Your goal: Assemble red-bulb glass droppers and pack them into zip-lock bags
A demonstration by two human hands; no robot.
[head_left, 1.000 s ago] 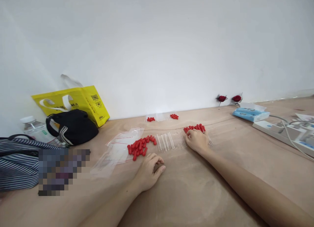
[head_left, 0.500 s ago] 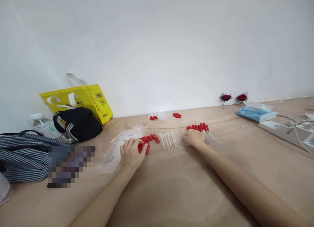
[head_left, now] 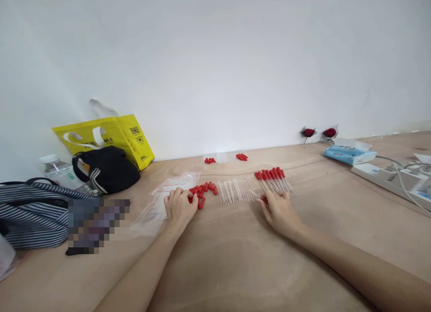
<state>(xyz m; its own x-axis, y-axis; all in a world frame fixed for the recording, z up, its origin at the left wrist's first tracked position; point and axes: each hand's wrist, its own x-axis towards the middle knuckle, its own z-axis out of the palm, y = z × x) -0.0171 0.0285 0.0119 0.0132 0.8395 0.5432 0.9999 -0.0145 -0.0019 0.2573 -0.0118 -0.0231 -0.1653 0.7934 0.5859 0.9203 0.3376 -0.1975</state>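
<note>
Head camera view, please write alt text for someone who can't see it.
A person's left hand touches loose red bulbs on a wooden table; the right hand is at red-topped pale sticks. A row of bare sticks lies between the hands. A yellow bag stands back left.

The left hand (head_left: 180, 206) and the right hand (head_left: 280, 212) are both bare, with slim fingers. The left forearm (head_left: 144, 262) and the right forearm (head_left: 346, 258) are also bare; they look slender and smooth, narrow at the wrists and wider farther back. The fingernails are too small for telling their details.
</note>
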